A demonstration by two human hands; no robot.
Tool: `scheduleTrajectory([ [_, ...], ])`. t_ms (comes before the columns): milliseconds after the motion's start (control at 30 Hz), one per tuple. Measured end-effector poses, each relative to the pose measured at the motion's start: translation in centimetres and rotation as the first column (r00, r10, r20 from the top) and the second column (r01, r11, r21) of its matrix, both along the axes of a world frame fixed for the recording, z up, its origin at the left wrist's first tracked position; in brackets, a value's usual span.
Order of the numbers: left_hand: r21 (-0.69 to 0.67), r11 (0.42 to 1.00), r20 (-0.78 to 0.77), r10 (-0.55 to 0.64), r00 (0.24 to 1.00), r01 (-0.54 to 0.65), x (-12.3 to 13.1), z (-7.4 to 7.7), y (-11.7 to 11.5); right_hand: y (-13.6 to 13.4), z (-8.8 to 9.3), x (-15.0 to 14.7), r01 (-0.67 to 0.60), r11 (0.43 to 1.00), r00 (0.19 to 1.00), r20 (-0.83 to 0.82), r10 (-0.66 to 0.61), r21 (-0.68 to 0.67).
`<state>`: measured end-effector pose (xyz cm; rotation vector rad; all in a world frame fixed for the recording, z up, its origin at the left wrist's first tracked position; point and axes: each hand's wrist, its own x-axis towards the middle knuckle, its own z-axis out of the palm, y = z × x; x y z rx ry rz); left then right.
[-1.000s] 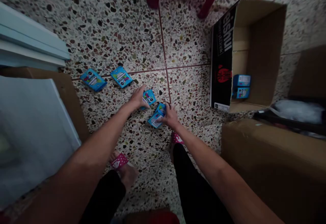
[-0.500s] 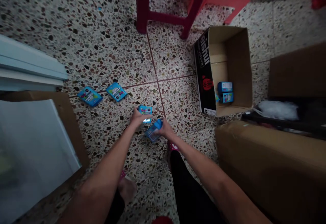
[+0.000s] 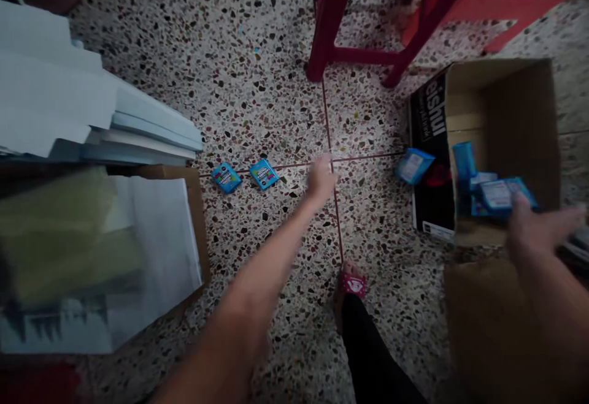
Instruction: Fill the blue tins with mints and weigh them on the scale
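My left hand [image 3: 321, 178] reaches out over the speckled floor, blurred, with nothing in it and the fingers loose. Two blue packets [image 3: 225, 177] [image 3: 264, 173] lie on the floor to its left. Another blue packet [image 3: 414, 165] is just left of the open cardboard box [image 3: 519, 122], against its black side; I cannot tell if it rests on the floor. My right hand [image 3: 538, 229] hovers at the box's near edge, smeared by motion, fingers spread. Several blue packets [image 3: 499, 192] lie inside the box just beyond those fingers.
Red stool legs [image 3: 331, 24] stand behind the box. Pale flat boards [image 3: 92, 116] and a sheet on cardboard [image 3: 151, 238] fill the left. A brown carton [image 3: 483, 330] sits at the lower right. My foot in a pink sandal [image 3: 352, 284] is between them.
Both hands lifted packets off the floor. The right hand swung right to the box, and neither hand holds a packet now. The view rose and turned right.
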<state>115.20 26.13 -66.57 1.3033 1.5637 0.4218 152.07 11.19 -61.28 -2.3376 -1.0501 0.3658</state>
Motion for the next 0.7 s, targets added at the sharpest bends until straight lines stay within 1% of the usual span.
scheduleTrajectory([
  [33, 0.012, 0.996, -0.109, 0.087, 0.99, -0.086, -4.8, -1.3, 0.7, 1.8, -2.0, -2.5, -0.026, 1.0, 0.996, 0.089, 0.026, -0.009],
  [67, 0.025, 0.986, -0.215, 0.167, 0.962, -0.165, -9.6, -2.8, 1.4, 3.8, -4.1, -5.9, -0.106, 0.993, 0.983, 0.146, 0.112, -0.049],
  [100, 0.044, 0.972, -0.334, 0.23, 0.914, -0.229, -14.0, -4.4, 2.0, 5.9, -6.4, -10.1, -0.238, 0.965, 0.955, 0.154, 0.253, -0.112],
  [133, 0.06, 0.963, -0.426, 0.261, 0.866, -0.261, -17.9, -6.0, 2.5, 8.2, -8.7, -15.0, -0.469, 0.862, 0.872, 0.055, 0.487, -0.195],
  [167, 0.04, 0.972, -0.49, 0.222, 0.843, -0.233, -21.1, -7.7, 2.9, 10.3, -10.9, -20.3, -0.597, 0.775, 0.795, -0.024, 0.606, -0.208],
  [200, -0.029, 0.992, -0.588, 0.084, 0.805, -0.124, -23.7, -9.2, 3.1, 12.4, -12.8, -25.6, -0.688, 0.698, 0.721, -0.079, 0.689, -0.199],
  [233, -0.08, 0.996, -0.647, -0.025, 0.762, -0.035, -25.5, -10.5, 3.3, 14.2, -14.5, -30.8, -0.761, 0.622, 0.646, -0.122, 0.754, -0.182],
  [267, -0.123, 0.992, -0.683, -0.114, 0.722, 0.041, -26.7, -11.7, 3.2, 15.7, -15.8, -35.5, -0.853, 0.499, 0.52, -0.184, 0.834, -0.15],
  [300, -0.143, 0.986, -0.709, -0.166, 0.686, 0.09, -27.5, -12.6, 3.0, 16.8, -16.7, -39.5, -0.902, 0.414, 0.432, -0.233, 0.871, -0.123],
  [333, -0.139, 0.984, -0.728, -0.18, 0.662, 0.115, -27.9, -13.2, 2.6, 17.3, -17.3, -42.7, -0.911, 0.394, 0.412, -0.272, 0.87, -0.121],
  [367, -0.134, 0.981, -0.745, -0.192, 0.639, 0.139, -28.1, -13.6, 2.0, 17.4, -17.7, -45.1, -0.902, 0.406, 0.433, -0.287, 0.855, -0.15],
  [400, -0.141, 0.975, -0.758, -0.218, 0.614, 0.172, -28.2, -13.8, 1.2, 17.0, -17.7, -46.7, -0.888, 0.42, 0.458, -0.305, 0.835, -0.185],
  [433, -0.16, 0.963, -0.77, -0.258, 0.583, 0.215, -28.3, -13.9, 0.3, 16.1, -17.5, -47.3, -0.874, 0.434, 0.484, -0.32, 0.814, -0.217],
  [467, -0.183, 0.948, -0.774, -0.303, 0.556, 0.261, -28.4, -13.7, -0.7, 14.8, -17.0, -47.2, -0.862, 0.442, 0.504, -0.339, 0.794, -0.248],
  [500, -0.208, 0.931, -0.767, -0.345, 0.54, 0.3, -28.4, -13.5, -1.7, 13.3, -16.3, -46.3, -0.854, 0.445, 0.518, -0.363, 0.774, -0.27],
  [533, -0.227, 0.919, -0.751, -0.376, 0.542, 0.323, -28.5, -13.2, -2.7, 11.7, -15.2, -44.6, -0.848, 0.448, 0.529, -0.387, 0.756, -0.284],
  [567, -0.243, 0.911, -0.732, -0.397, 0.553, 0.332, -28.4, -12.9, -3.6, 10.0, -13.9, -42.1, -0.84, 0.459, 0.542, -0.412, 0.732, -0.289],
  [600, -0.257, 0.907, -0.715, -0.41, 0.566, 0.333, -28.3, -12.6, -4.4, 8.4, -12.3, -38.9, -0.83, 0.48, 0.558, -0.436, 0.706, -0.285],
  [633, -0.271, 0.905, -0.703, -0.419, 0.574, 0.328, -28.0, -12.3, -5.0, 6.9, -10.3, -35.0, -0.81, 0.512, 0.586, -0.438, 0.682, -0.287],
  [667, -0.283, 0.905, -0.696, -0.422, 0.581, 0.318, -27.5, -12.0, -5.5, 5.5, -8.2, -30.5, -0.775, 0.559, 0.63, -0.419, 0.654, -0.293],
  [700, -0.288, 0.908, -0.695, -0.417, 0.586, 0.304, -26.7, -11.7, -6.0, 4.2, -6.0, -25.7, -0.724, 0.62, 0.688, -0.38, 0.618, -0.303],
])
